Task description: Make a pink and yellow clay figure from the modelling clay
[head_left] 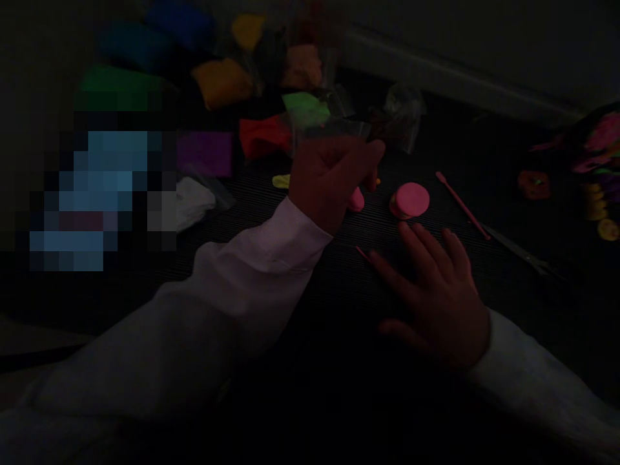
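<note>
The picture is very dark. My left hand [334, 174] is curled with its fingers closed above the table; whatever is in them, if anything, is hidden. Just under it lies a rounded pink clay piece [356, 200], partly covered by the hand. To its right sits a round pink clay disc stack [411, 199] with a paler layer at its side. My right hand [436, 297] lies palm down with fingers spread, in front of the disc stack. Close to its index fingertip is a thin pink strip [361, 252]; contact is hard to tell.
Bags of coloured clay, among them an orange one [223, 82], a red one [262, 137] and a white one [194, 203], lie at the back and left. A pink stick tool [462, 205] and scissors [526, 255] lie at the right, near colourful small figures [600, 145].
</note>
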`<state>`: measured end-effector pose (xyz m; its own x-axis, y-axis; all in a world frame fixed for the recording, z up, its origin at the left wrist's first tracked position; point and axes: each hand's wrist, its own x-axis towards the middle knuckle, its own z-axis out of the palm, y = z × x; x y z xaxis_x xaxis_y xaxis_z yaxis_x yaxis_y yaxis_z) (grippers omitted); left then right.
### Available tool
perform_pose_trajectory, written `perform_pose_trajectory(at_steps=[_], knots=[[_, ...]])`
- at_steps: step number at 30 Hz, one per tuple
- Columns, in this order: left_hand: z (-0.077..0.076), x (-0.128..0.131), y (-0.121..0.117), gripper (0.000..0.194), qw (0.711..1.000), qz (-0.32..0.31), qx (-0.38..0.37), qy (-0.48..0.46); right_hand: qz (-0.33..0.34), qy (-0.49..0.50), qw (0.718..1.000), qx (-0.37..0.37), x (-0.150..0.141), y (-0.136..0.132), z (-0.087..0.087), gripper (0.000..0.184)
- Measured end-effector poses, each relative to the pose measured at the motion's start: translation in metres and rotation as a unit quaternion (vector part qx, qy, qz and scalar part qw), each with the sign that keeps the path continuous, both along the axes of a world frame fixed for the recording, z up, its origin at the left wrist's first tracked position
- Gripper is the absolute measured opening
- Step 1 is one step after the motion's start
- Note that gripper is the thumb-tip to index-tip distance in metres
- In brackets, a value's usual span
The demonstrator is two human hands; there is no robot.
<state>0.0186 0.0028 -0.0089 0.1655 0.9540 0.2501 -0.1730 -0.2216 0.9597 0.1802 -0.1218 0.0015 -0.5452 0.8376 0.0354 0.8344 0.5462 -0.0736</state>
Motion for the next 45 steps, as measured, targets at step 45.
perform_pose_trajectory(at_steps=[45], knots=[[0.005,-0.002,-0.004,0.037,0.999,0.011,-0.011,0.043,0.013,0.0,1.0,0.008,0.009,-0.005,-0.002,0.074]])
